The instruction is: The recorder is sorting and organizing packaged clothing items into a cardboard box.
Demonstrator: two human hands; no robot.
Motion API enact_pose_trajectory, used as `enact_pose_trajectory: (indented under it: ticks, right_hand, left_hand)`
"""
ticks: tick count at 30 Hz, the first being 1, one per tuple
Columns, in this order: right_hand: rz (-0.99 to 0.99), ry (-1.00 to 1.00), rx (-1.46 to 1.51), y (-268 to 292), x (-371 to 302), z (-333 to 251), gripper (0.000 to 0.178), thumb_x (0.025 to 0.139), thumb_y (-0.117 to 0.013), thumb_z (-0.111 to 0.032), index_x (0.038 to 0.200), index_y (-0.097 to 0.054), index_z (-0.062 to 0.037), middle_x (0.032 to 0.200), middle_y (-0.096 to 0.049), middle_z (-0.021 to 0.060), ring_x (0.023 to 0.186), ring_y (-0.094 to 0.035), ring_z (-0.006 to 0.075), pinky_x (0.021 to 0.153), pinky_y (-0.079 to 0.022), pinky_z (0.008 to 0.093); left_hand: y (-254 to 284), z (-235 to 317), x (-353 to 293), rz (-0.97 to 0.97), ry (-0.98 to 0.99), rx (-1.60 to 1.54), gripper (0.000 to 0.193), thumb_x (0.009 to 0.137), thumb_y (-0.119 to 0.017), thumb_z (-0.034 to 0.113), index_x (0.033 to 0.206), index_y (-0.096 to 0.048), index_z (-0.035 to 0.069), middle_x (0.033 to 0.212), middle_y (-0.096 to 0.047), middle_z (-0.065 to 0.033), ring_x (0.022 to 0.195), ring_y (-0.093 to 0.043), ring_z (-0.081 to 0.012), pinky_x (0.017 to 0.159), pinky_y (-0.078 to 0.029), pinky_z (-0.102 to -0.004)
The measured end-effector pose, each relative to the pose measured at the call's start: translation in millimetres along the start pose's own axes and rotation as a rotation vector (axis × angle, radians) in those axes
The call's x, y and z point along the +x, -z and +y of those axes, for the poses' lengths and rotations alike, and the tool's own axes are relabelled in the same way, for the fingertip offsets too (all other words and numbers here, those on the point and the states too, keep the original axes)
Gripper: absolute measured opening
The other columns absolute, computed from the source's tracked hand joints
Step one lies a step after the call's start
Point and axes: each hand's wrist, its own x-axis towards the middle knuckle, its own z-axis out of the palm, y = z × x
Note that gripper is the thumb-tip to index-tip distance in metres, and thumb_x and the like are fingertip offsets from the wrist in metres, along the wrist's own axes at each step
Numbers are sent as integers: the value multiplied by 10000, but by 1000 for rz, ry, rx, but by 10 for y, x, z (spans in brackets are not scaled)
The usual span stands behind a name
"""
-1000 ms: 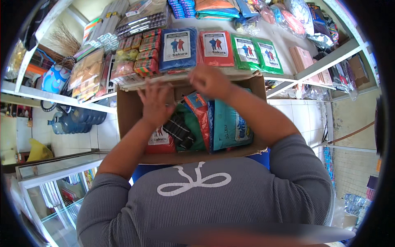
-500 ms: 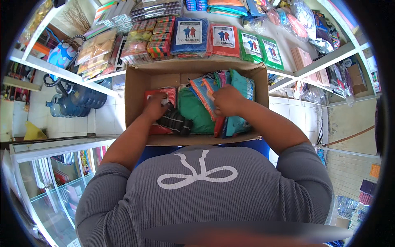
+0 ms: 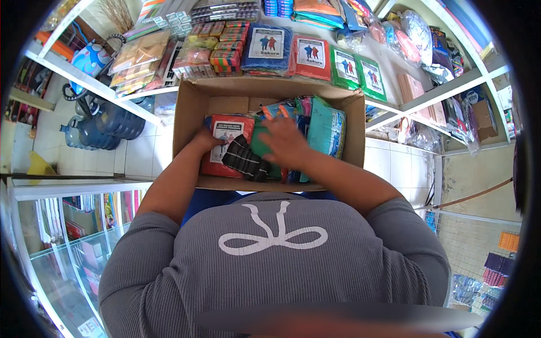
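An open cardboard box (image 3: 185, 121) in front of me holds several flat plastic packets. My left hand (image 3: 206, 139) grips the left edge of a red raincoat packet (image 3: 239, 125), its thumb on top and its other fingers hidden. Across that packet's lower right corner lies a black bundle with pale stripes (image 3: 246, 159). My right hand (image 3: 284, 142) is open, fingers spread over a green packet (image 3: 260, 141) in the middle, a little blurred. Right of it leans a teal packet (image 3: 327, 127); orange and blue packets show partly behind the hand.
Beyond the box, a table carries blue (image 3: 267, 48), red (image 3: 311, 56) and green raincoat packets (image 3: 345, 66) and stacked small colourful boxes (image 3: 228, 48). Large blue water bottles (image 3: 115, 129) stand on the floor at left. A glass display case (image 3: 79, 248) is nearer, at left.
My right hand has left the orange packet and moved left over the green one, its fingers spreading. The red packet has shifted right with more of its front showing; the black bundle moved right.
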Motion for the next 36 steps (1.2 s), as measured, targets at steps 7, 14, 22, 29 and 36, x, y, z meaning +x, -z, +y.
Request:
enact_pose_trajectory:
  ticks: [7, 14, 22, 29, 36]
  right_hand:
    - [-411, -234, 313, -658, 41, -304, 826, 690, -750, -272, 1414, -358, -215, 1460, -235, 199, 1222, -448, 401, 935, -473, 487]
    - [355, -460, 1231, -770, 118, -53, 577, 772, -568, -78, 1325, -430, -167, 1328, -450, 208, 1051, -596, 352, 917, -489, 460]
    - [316, -431, 2597, 202, -240, 161, 729, 732, -545, -55, 1417, -345, -207, 1319, -505, 133, 1131, -561, 315, 947, -474, 461]
    - [544, -200, 2064, 877, -88, -191, 848, 687, -557, 18, 1463, -311, -221, 1331, -459, 196, 1159, -522, 362, 975, -437, 434]
    - [763, -273, 536, 1244, -174, -410, 753, 670, -641, -53, 1377, -452, -233, 1320, -354, 286, 1166, -447, 490, 987, -412, 466]
  left_hand:
    - [-114, 592, -272, -238, -105, -685, 475, 806, -690, 306, 1191, -615, 38, 1184, -600, -193, 1140, -554, -265, 1009, -401, -341]
    - [-108, 194, -145, 308, 260, -351, 467, 782, -694, 206, 1175, -571, -14, 1144, -621, -187, 1066, -588, -259, 891, -468, -355]
    - [98, 1529, -1017, 327, -470, -258, 386, 852, -629, 70, 1214, -512, 3, 1145, -610, -131, 1037, -594, -230, 890, -456, -321]
    - [-215, 2057, -1670, 61, -598, -598, 500, 863, -573, -16, 1326, -388, 12, 1239, -552, -102, 1173, -501, -183, 1010, -383, -336]
    - [-314, 2169, -2042, -124, -745, -450, 660, 810, -506, -98, 1409, -261, 36, 1306, -484, -106, 1227, -457, -186, 1042, -352, -345]
